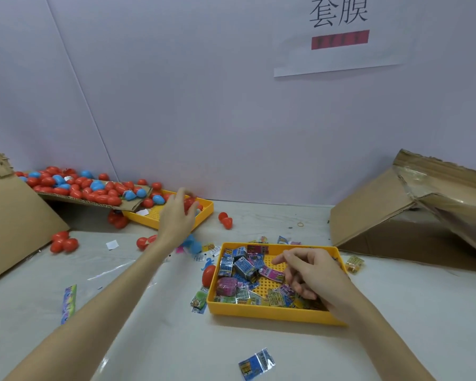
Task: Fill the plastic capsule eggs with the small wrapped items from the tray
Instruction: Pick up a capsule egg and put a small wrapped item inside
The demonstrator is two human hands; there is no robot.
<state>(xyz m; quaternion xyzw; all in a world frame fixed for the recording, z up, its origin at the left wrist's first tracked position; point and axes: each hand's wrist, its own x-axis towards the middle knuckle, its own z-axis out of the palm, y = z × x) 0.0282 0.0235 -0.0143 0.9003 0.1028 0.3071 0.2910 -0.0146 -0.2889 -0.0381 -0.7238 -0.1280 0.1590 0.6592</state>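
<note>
Tilted brown cardboard flap (80, 198), far left: heap of red and blue plastic capsule eggs (74, 185) spilling toward far yellow plastic tray (204, 213).
Near yellow perforated plastic tray (270, 312), centre: small foil-wrapped items (242, 268) piled inside, several strays on table.
Left hand (176, 215): over far tray, fingers curled at red egg there; firm hold or not, cannot tell.
Right hand (308, 273): in near tray, fingers bent among packets; pinching one or not, cannot tell.
Risks, judged: round eggs roll off flap if nudged; slick wrappers slip; two packets lift together.
</note>
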